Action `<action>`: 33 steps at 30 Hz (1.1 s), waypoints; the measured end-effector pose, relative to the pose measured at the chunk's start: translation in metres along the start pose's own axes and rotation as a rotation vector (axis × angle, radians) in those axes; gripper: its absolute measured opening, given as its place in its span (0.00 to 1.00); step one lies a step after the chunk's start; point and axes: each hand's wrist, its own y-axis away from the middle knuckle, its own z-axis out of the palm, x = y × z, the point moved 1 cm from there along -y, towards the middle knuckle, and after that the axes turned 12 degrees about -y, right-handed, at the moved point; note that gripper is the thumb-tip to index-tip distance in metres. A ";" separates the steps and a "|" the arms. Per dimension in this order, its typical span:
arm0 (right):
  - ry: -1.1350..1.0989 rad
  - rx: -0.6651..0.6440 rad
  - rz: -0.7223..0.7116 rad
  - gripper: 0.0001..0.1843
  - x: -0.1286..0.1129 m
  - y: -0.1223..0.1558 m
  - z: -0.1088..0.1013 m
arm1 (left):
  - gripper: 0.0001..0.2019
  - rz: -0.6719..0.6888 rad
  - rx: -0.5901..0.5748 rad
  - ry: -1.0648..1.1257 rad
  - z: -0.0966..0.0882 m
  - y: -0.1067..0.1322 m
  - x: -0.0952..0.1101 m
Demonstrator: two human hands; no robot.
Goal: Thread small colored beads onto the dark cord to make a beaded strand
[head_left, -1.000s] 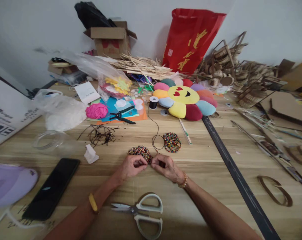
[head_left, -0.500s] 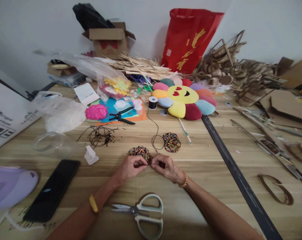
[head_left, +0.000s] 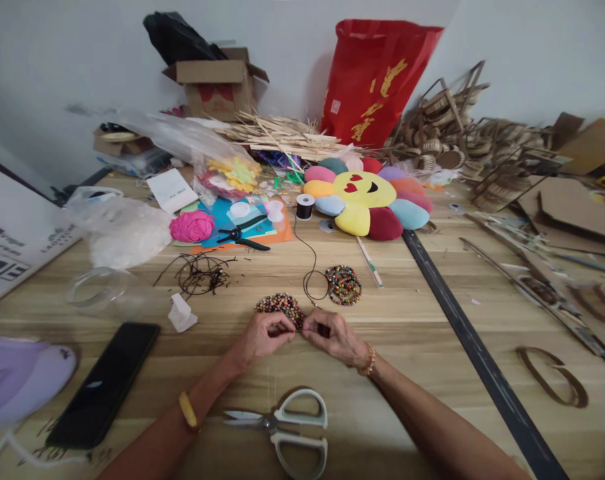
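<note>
My left hand [head_left: 267,335] is closed in a pinch just in front of a pile of multicoloured beads [head_left: 281,305]. Close beside it, my right hand [head_left: 336,335] pinches too, the fingertips of both hands nearly meeting. A thin black cord [head_left: 309,248] runs from its spool [head_left: 305,207] through a loose loop down to my hands, and a bit of it shows between the fingertips. Coiled strings of beads [head_left: 343,285] lie behind my right hand. Scissors [head_left: 275,421] with white handles rest partly spread on the table, nearer me than the hands.
Left are a black phone [head_left: 105,385], a crumpled paper [head_left: 182,313], black cord scraps [head_left: 202,273] and a clear roll [head_left: 95,287]. Black-handled pliers [head_left: 242,235] and pink yarn [head_left: 192,227] lie farther back. A flower cushion [head_left: 367,193] and a dark strip [head_left: 462,333] are at right.
The camera view has shifted very slightly. Both hands keep the same pinch at the same place, and the things on the table have not moved.
</note>
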 end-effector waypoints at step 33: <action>-0.002 -0.007 -0.016 0.05 -0.004 -0.001 -0.001 | 0.03 -0.037 -0.014 0.038 0.002 0.000 0.002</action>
